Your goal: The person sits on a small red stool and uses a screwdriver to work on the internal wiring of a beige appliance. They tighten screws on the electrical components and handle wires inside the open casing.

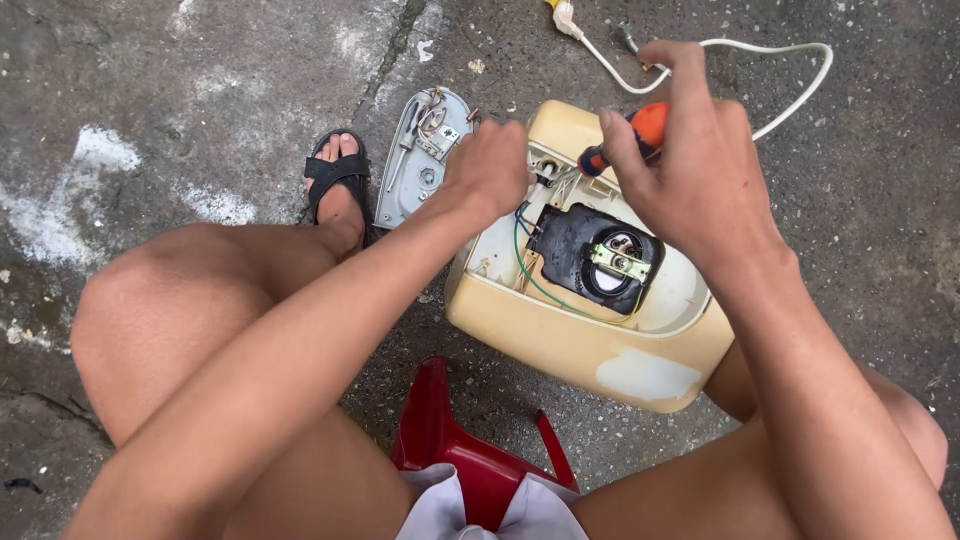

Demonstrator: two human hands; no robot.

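A person seated on a red stool (450, 440) works with 2 bare hands over a cream-coloured appliance housing (590, 345) that lies opened on the concrete floor (200, 90) between the knees. The right hand (700, 165) is closed around an orange-handled screwdriver (640, 130), whose long axis slants down and to the left, from the palm toward the upper corner of the housing, where the tip meets a small fitting. The left hand (490, 170) rests right at that same corner, its fingers (505, 185) curled over the rim; whether they pinch anything cannot be told. The 2 hands sit close together, the left the nearer to the fitting. Just below them, inside the shell, lies a black motor block (590, 255) with a metal bracket, and green and blue wires (530, 275) run along the inner wall. A grey cover plate (410, 170) lies on the floor beside a sandalled foot (338, 185), and a white power cord (770, 50) loops away behind the housing.
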